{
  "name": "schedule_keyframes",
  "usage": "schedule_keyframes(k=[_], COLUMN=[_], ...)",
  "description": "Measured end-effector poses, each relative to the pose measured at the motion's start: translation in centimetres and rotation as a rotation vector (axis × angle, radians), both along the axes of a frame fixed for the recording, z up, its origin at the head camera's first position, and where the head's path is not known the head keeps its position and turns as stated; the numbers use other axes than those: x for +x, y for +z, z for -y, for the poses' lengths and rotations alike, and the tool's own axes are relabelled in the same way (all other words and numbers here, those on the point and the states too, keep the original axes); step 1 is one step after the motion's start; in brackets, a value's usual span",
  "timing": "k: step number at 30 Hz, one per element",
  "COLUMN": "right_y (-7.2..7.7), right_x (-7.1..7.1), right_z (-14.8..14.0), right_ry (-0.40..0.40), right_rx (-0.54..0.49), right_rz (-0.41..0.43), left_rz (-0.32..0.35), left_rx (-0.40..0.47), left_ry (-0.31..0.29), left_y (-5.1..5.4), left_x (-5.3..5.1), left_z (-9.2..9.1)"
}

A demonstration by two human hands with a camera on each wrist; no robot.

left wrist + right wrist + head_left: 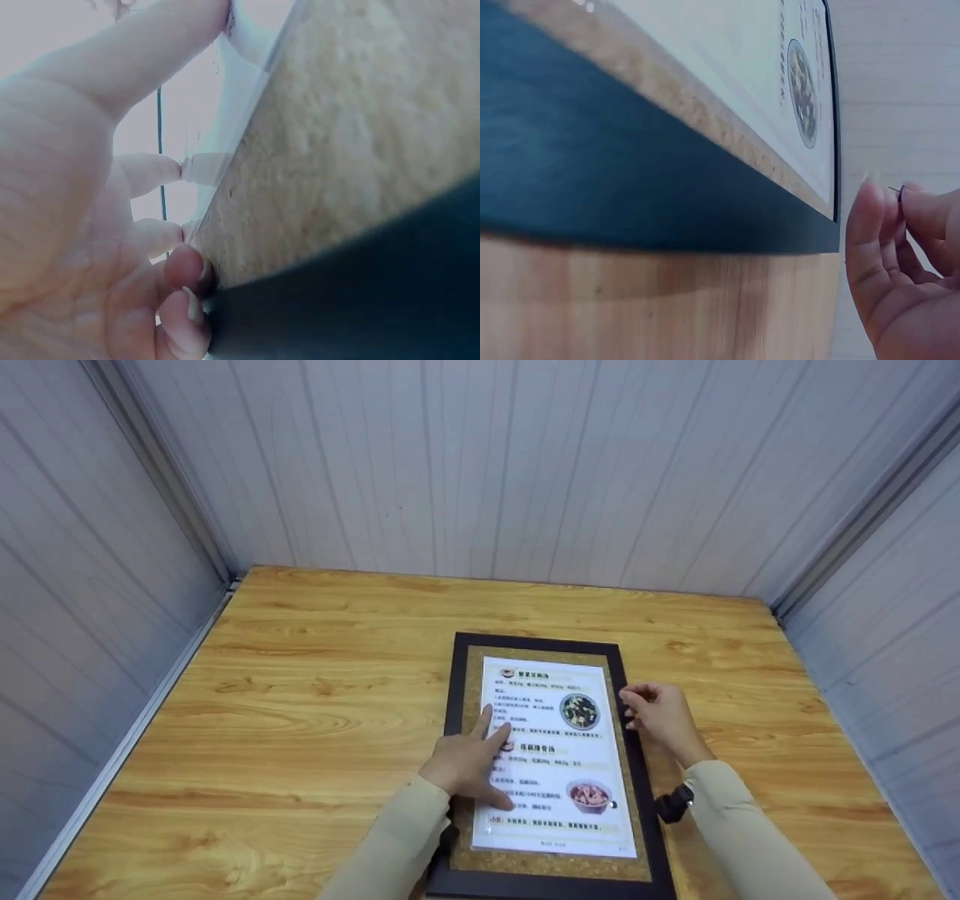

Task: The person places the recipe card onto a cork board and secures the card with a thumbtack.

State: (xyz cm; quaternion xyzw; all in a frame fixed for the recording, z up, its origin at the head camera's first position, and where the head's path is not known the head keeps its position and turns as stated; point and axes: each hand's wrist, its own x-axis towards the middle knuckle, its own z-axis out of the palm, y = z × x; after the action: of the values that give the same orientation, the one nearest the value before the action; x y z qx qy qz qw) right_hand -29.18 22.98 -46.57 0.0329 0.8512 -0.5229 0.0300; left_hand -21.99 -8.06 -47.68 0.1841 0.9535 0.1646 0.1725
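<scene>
A corkboard (465, 870) with a black frame lies flat on the wooden table. On its cork rests a recipe sheet (540, 772) in a clear sleeve or laminate, printed with two bowls of food. With fingers spread, my left hand (466, 761) presses on the sheet's left edge; in the left wrist view two fingertips (187, 322) touch the dark frame. Over the frame's right side, my right hand (660, 716) pinches a thumbtack (901, 193) between thumb and finger, its thin point sticking out. Most of the tack's head is hidden by the fingers.
The wooden table (300, 720) extends left, right and behind the board. Pale panel walls (487, 472) enclose its back and both sides. A small shiny spot (613, 805) shows near the sheet's lower right edge.
</scene>
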Motion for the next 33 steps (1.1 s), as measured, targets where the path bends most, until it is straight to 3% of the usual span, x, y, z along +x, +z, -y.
schedule_keyframes(k=[9,16,25,33], right_y=[-2.1,-3.0,-3.2,-2.3], right_x=[-3.1,-4.8,-5.2,-5.8], right_z=[1.3,2.1,2.8,2.8], right_ry=[-0.037,-0.034,0.031,0.086], right_rx=[-0.078,-0.048,0.077,0.080], right_rz=[-0.007,0.000,0.015,0.075], left_rz=[-0.020,-0.029,0.010,0.034], left_rx=[-0.023,-0.029,0.010,0.033], left_ry=[-0.005,-0.008,-0.030,-0.009], left_y=[-0.3,-0.4,0.1,0.3], left_x=[0.1,0.1,0.3,0.0], left_z=[-0.1,0.1,0.4,0.7])
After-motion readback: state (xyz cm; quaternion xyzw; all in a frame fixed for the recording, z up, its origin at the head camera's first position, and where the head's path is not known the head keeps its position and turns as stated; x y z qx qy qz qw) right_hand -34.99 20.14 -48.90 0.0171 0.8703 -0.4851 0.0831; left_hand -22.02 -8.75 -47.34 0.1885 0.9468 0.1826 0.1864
